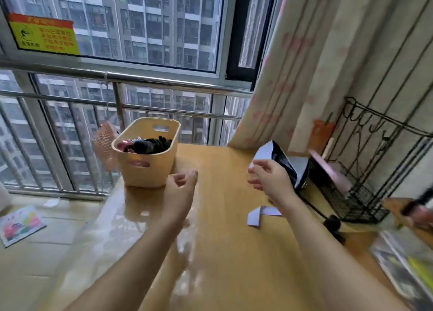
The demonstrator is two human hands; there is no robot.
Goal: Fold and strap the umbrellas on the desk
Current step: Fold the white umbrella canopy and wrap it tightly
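Observation:
A half-collapsed umbrella (284, 157), pale lavender outside and black inside, lies at the desk's (222, 217) right side, with its canopy bunched upward. Its thin shaft runs to a black handle knob (332, 221). A loose lavender strap (256, 215) rests flat on the wood in front of it. My right hand (269, 178) hovers just in front of the canopy, fingers apart, holding nothing I can make out. My left hand (181, 184) is loosely curled and empty, beside the beige basket (145, 170). Inside the basket are a folded black umbrella (151, 144) and a pink one (123, 144).
A black wire rack (356, 193) stands at the desk's right, against the curtain, with a pink item in it. Papers (403, 268) lie at the near right corner. A metal railing (117, 104) and window are behind the desk. A printed sheet (21, 224) lies on the floor at left.

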